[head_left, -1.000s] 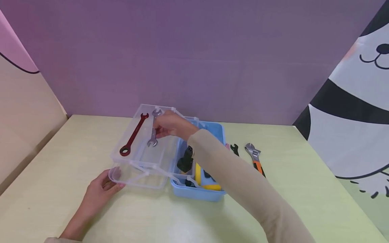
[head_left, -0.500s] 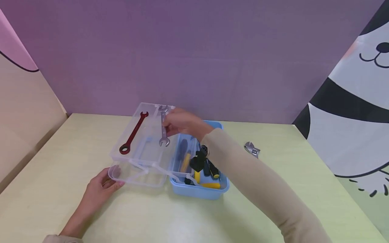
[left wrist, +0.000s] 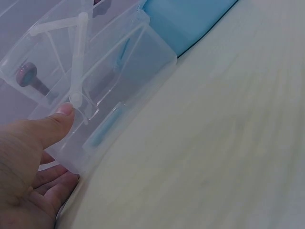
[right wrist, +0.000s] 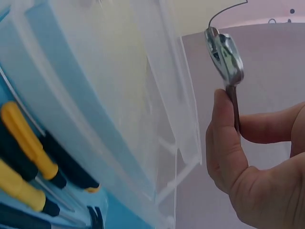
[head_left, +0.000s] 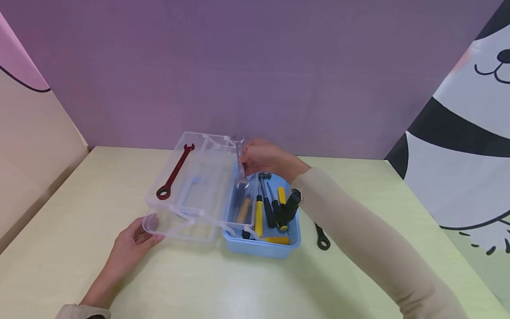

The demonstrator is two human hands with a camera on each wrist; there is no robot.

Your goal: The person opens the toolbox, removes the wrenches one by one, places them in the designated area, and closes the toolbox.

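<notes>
My right hand (head_left: 260, 156) pinches a silver double open-end wrench (head_left: 241, 161) between thumb and fingers, raised near the back left of a blue toolbox (head_left: 259, 252). In the right wrist view, one wrench end (right wrist: 231, 59) sticks up past the fingertips. A hinged clear plastic tray (head_left: 199, 177) stands out to the toolbox's left, bearing a dark red combination wrench (head_left: 175, 173). My left hand (head_left: 129, 246) grips the front left corner of the clear lid (head_left: 183, 231) below that tray, its thumb (left wrist: 64, 112) on the near side and fingers beneath.
Inside the toolbox lie a hammer (head_left: 266, 204), a yellow-handled screwdriver (head_left: 259, 217) and several other hand tools. A black ratchet wrench (head_left: 322, 239) lies on the table to the right, partly hidden by my right sleeve (head_left: 366, 235). A purple wall (head_left: 255, 79) rises behind.
My right hand has lifted the silver wrench off the clear tray and carried it right, toward the blue toolbox. The left hand keeps its grip on the lid's corner.
</notes>
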